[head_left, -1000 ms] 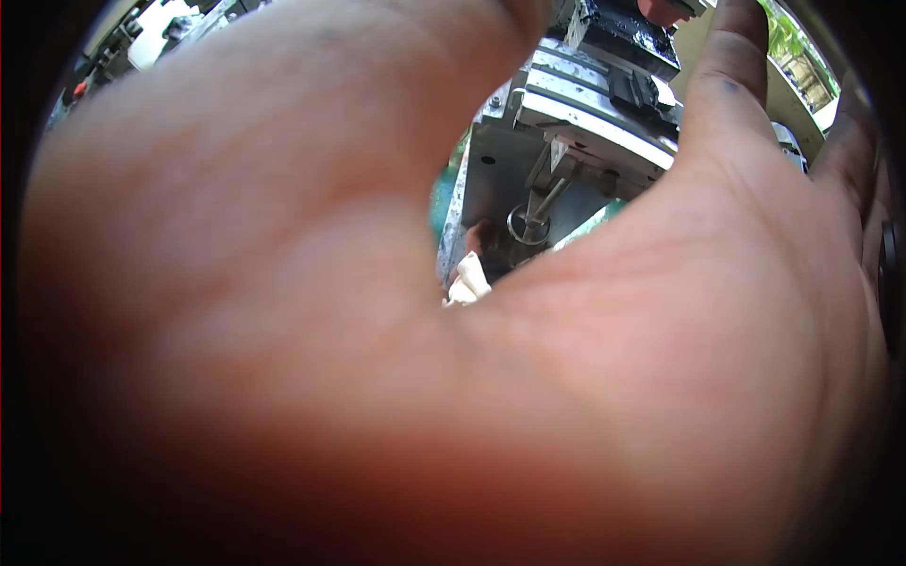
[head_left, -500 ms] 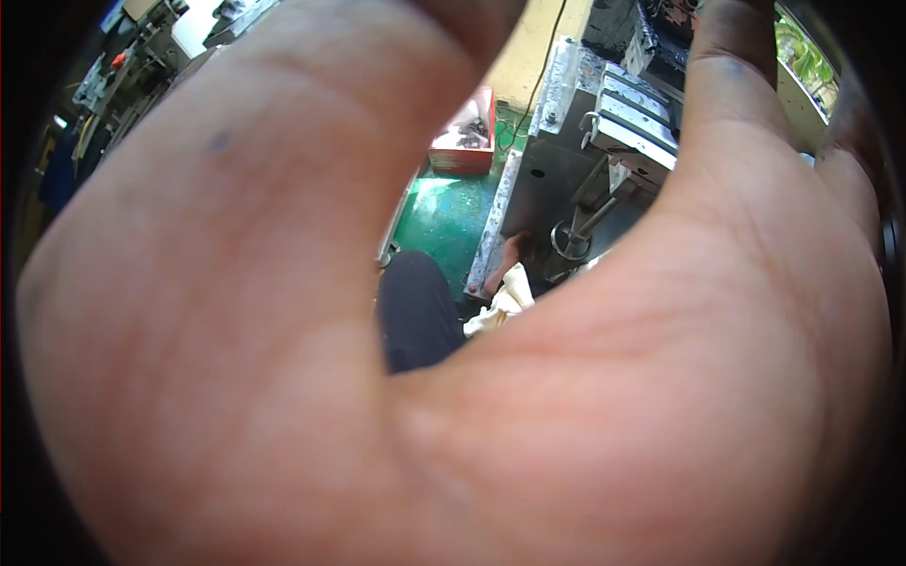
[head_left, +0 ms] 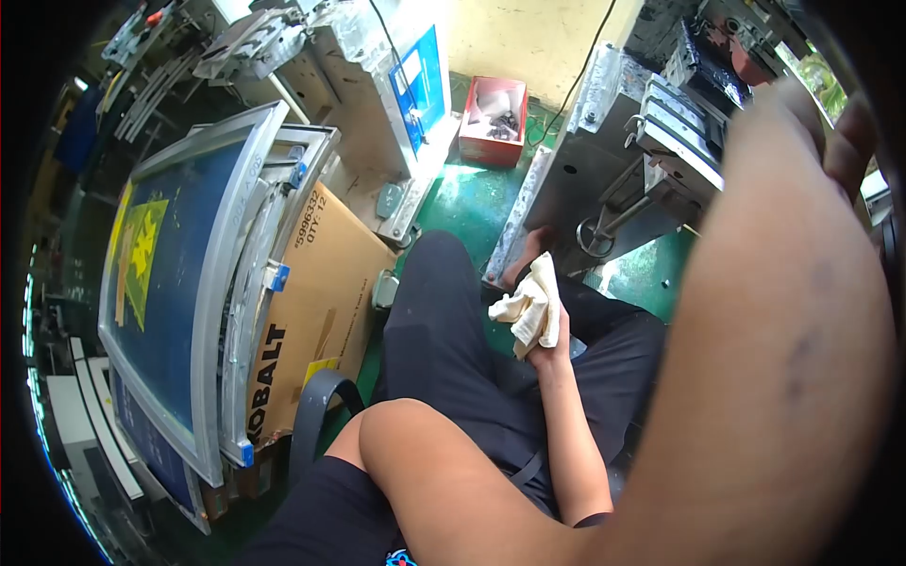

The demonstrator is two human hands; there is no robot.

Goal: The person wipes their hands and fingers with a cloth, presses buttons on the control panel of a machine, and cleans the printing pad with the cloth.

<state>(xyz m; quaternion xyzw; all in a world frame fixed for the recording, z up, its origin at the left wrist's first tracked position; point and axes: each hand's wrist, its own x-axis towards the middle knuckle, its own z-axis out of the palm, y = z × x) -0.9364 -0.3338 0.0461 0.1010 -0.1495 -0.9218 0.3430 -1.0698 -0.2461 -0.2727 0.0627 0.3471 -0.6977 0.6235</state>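
Note:
In the head view, my right hand (head_left: 550, 353) is closed around a crumpled cream cloth (head_left: 534, 307) above my lap. The cloth sticks up out of the fingers in loose folds. My left arm bends at the elbow on the left and crosses toward the right side, very near the camera. At the upper right, my left hand (head_left: 788, 179) looms large and blurred. Its fingers are dark and smeared, so their grip is unclear. Behind it stands a metal machine (head_left: 675, 123) with a round handwheel (head_left: 595, 238).
Framed screens (head_left: 203, 368) lean against a cardboard box (head_left: 326, 255) on my left. A red box (head_left: 493, 158) with small items sits on the green floor (head_left: 453, 203) ahead. A dark cable (head_left: 587, 66) hangs near the wall. My legs (head_left: 434, 311) are bent below me.
The large blurred hand that covered most of the view has moved off to the right. My lap, the right hand with the cloth and the framed screens now show.

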